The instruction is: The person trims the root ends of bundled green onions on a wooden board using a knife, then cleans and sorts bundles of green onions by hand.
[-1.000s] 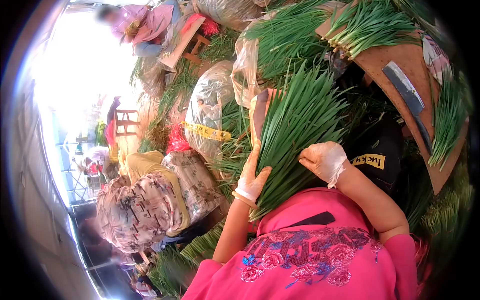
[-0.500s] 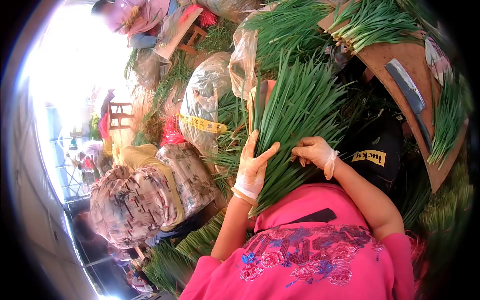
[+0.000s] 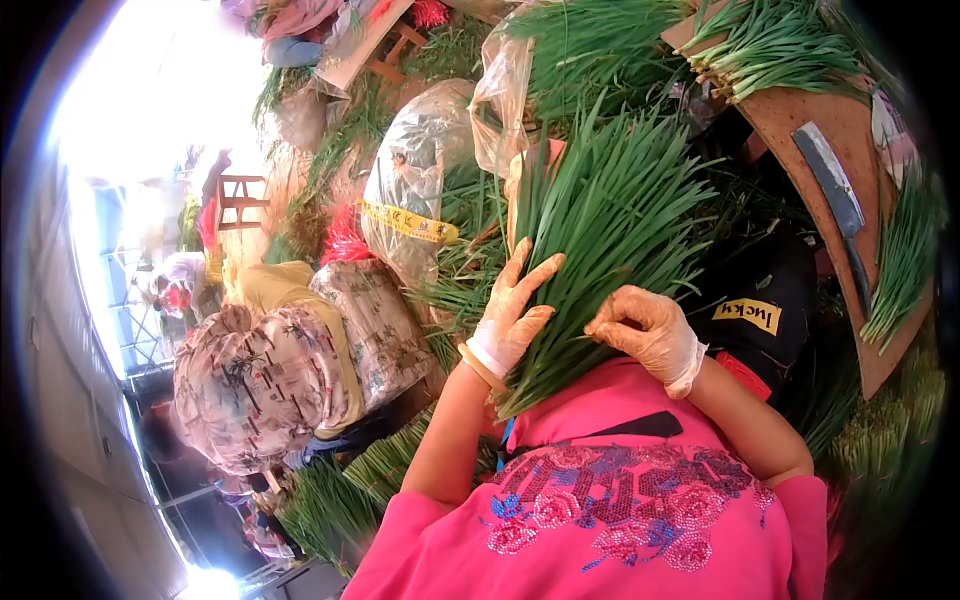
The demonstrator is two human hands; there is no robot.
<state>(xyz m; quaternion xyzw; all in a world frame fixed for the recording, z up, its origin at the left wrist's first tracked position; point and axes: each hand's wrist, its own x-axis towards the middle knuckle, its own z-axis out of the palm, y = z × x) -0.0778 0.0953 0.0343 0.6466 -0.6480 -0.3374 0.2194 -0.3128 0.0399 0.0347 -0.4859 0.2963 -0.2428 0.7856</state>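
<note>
A large loose bundle of garlic chives (image 3: pixel 610 230) lies across my lap, its long flat green leaves fanned away from me. My left hand (image 3: pixel 515 318), in a thin glove with a band at the wrist, rests against the bundle's left side with fingers spread. On the right, my gloved right hand (image 3: pixel 650 335) is over the leaves near my body, thumb and fingertips pinched together. Whatever lies between those fingertips is too small to make out.
A cleaver (image 3: pixel 832 185) lies on a brown board (image 3: pixel 785 125) at right, beside bunched chives (image 3: pixel 785 45). Plastic bags (image 3: pixel 405 170) and scattered leaves surround me. A co-worker in a patterned top (image 3: pixel 265 385) bends at left. A small wooden stool (image 3: pixel 240 202) stands farther off.
My right hand has turned and drawn slightly toward my body, still pinched. My left hand stays spread on the chives, with small finger movement. The view has shifted slightly.
</note>
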